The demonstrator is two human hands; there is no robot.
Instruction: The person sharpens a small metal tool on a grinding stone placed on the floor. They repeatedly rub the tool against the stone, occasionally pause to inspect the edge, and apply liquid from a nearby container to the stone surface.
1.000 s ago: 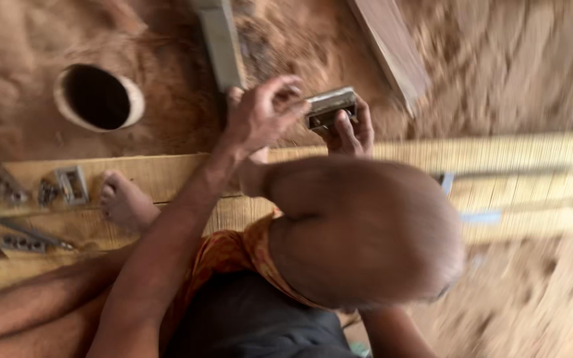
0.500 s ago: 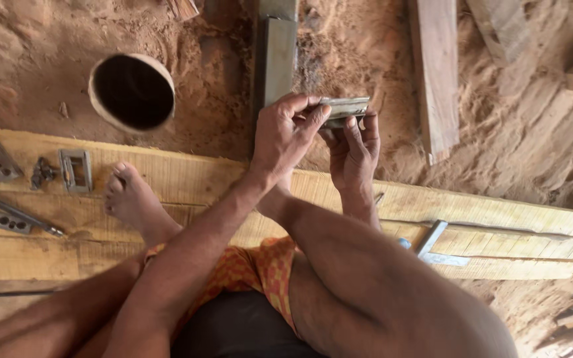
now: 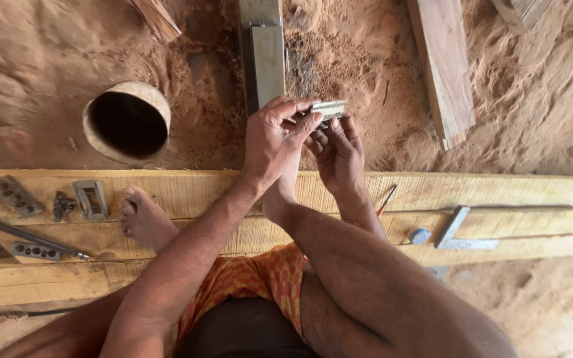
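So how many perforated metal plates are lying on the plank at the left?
2: one perforated plate near the plank's far left edge, another nearer the camera beside the long metal rod. More may lie out of frame to the left.

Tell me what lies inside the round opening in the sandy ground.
Inside the round opening, only dark shadow shows within its pale rim; its contents and bottom cannot be seen. Both hands hold a small metal piece to its right.
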